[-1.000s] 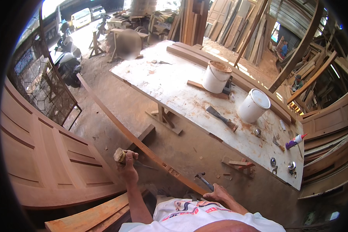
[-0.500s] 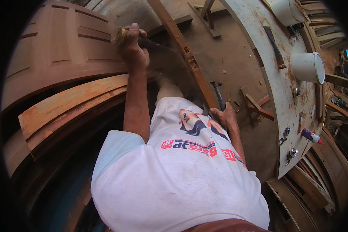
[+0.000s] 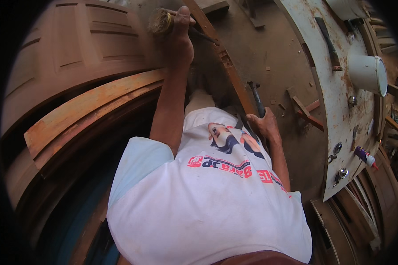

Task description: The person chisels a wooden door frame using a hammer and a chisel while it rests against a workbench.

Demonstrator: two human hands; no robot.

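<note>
My left hand [image 3: 181, 42] is closed around the handle of a chisel [image 3: 203, 36], whose worn, yellowish butt end sticks out to the left. The blade points right, and its tip appears to meet a long brown wooden beam [image 3: 234, 76] near the slots cut in it. Lower right, my right hand [image 3: 266, 126] is wrapped round the dark handle of a hammer [image 3: 258, 100], with its head pointing away from me. This hand is next to the beam's near end. Whether it also touches the beam, I cannot tell.
Panelled wooden doors [image 3: 75, 42] and stacked boards [image 3: 93, 99] lie on the left. On the right, a stained white bench [image 3: 307, 31] carries a white bucket [image 3: 368, 75], another chisel [image 3: 328, 44], a purple bottle [image 3: 365, 157] and metal knobs. Wood offcuts [image 3: 311, 115] lie on the floor.
My left hand has moved up and to the right, bringing the chisel tip to the beam. My right hand keeps hold of the hammer. The whole view has shifted slightly.
</note>
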